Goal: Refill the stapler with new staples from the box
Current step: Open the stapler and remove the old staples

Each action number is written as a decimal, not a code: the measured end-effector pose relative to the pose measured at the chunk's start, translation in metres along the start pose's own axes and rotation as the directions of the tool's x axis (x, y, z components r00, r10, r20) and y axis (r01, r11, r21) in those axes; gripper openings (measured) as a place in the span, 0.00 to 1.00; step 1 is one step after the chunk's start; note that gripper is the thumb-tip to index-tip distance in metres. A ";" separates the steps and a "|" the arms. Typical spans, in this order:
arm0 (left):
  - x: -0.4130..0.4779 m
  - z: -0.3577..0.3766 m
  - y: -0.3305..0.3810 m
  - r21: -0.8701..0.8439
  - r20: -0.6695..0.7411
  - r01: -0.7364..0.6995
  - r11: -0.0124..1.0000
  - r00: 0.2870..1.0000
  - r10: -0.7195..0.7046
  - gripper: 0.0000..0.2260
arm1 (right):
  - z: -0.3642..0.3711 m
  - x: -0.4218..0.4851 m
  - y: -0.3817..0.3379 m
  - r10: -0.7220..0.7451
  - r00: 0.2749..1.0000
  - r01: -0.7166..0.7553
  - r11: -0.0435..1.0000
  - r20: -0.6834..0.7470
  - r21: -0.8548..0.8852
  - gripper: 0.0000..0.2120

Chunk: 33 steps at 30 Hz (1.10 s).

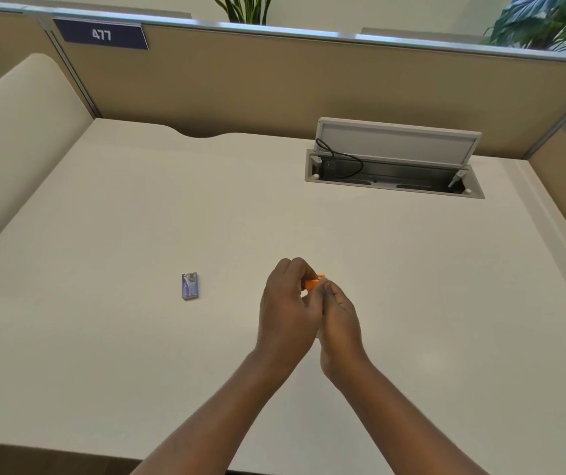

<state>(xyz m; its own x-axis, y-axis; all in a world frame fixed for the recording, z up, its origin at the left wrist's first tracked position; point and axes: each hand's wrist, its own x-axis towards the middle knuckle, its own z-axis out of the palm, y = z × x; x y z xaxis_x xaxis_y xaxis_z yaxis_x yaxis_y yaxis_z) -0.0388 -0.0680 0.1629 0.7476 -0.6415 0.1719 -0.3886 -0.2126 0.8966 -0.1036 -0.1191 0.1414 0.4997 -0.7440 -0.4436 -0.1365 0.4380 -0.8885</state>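
Observation:
A small orange stapler is held above the white desk, mostly hidden between my two hands. My left hand wraps around it from the left. My right hand pinches its near end with thumb and fingertips. Only the orange top and a bit of metal show. The staple box, small and blue-purple, lies shut on the desk to the left of my hands, apart from them.
An open cable tray with a raised lid and a black cable sits in the desk at the back right. Tan partition walls enclose the desk, with a "477" label. Plants stand behind the partition.

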 end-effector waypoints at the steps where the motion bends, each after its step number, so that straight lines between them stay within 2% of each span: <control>1: 0.000 0.000 0.000 0.020 0.006 -0.008 1.000 1.000 0.008 0.07 | 0.001 0.000 0.000 0.024 1.000 -0.024 1.000 0.004 0.008 0.16; 8: -0.001 -0.007 0.004 0.013 0.007 0.036 0.999 0.999 -0.036 0.07 | 0.007 0.002 -0.001 0.154 0.988 -0.153 0.984 0.003 0.087 0.16; 11: -0.015 -0.004 0.012 -0.014 0.077 -0.011 1.000 0.997 0.012 0.09 | 0.000 0.011 -0.010 0.199 0.980 -0.191 0.947 -0.006 0.258 0.17; 12: -0.021 -0.002 0.014 -0.016 0.092 -0.038 0.999 0.995 0.039 0.08 | -0.005 0.015 -0.015 0.204 0.979 -0.192 0.944 -0.016 0.268 0.16; 14: -0.028 -0.001 0.015 -0.040 0.062 -0.084 0.996 0.994 0.087 0.05 | -0.012 0.022 -0.024 0.206 0.977 -0.194 0.964 -0.052 0.180 0.11; 16: -0.029 -0.003 0.011 -0.063 0.017 -0.110 0.992 0.994 0.112 0.06 | -0.017 0.027 -0.027 0.204 0.978 -0.194 0.969 -0.050 0.155 0.11; 19: -0.033 -0.009 0.006 -0.099 0.022 -0.140 0.985 0.990 0.142 0.07 | -0.020 0.033 -0.028 0.207 0.977 -0.212 0.934 0.047 0.287 0.18; 23: -0.041 -0.020 -0.003 -0.094 0.060 -0.216 0.972 0.973 0.222 0.08 | -0.024 0.033 -0.028 0.187 0.959 -0.251 0.909 0.214 0.332 0.15; 29: -0.058 -0.026 -0.015 -0.032 0.181 -0.328 0.944 0.927 0.329 0.10 | -0.023 0.034 -0.025 0.112 0.964 -0.194 0.917 0.242 0.348 0.16; 33: -0.065 -0.026 -0.021 0.039 0.273 -0.346 0.938 0.906 0.323 0.13 | -0.023 0.033 -0.027 0.074 0.959 -0.170 0.923 0.275 0.345 0.16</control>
<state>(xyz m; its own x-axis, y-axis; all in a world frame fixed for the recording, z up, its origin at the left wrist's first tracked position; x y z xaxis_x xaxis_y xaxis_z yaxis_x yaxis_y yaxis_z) -0.0656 -0.0028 0.1433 0.4049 -0.8513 0.3336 -0.6434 -0.0061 0.7655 -0.1026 -0.1672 0.1484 0.7044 -0.5419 -0.4584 0.0840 0.7049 -0.7043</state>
